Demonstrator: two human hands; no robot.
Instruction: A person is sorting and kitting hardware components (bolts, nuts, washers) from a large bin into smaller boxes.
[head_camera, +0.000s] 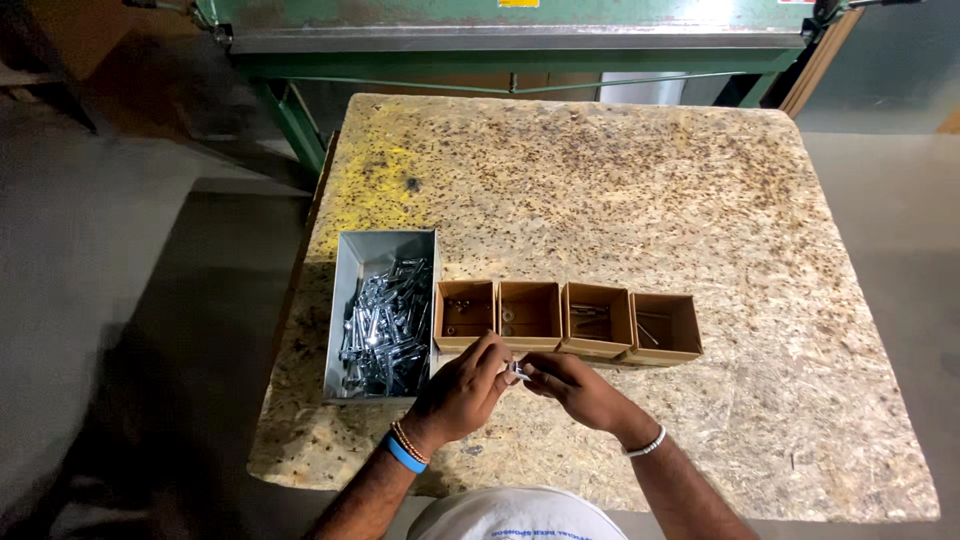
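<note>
At the near edge of the desk (620, 180), a small shiny metal fastener (518, 372) is pinched between the left hand (462, 392) and the right hand (575, 388), both closed narrowly on it, seemingly so it can be turned or pulled apart. It looks silvery and short; finer detail cannot be told. A grey metal bin (345, 300) of similar parts sits just left, and four brown cardboard boxes (567, 318) stand in a row just beyond.
</note>
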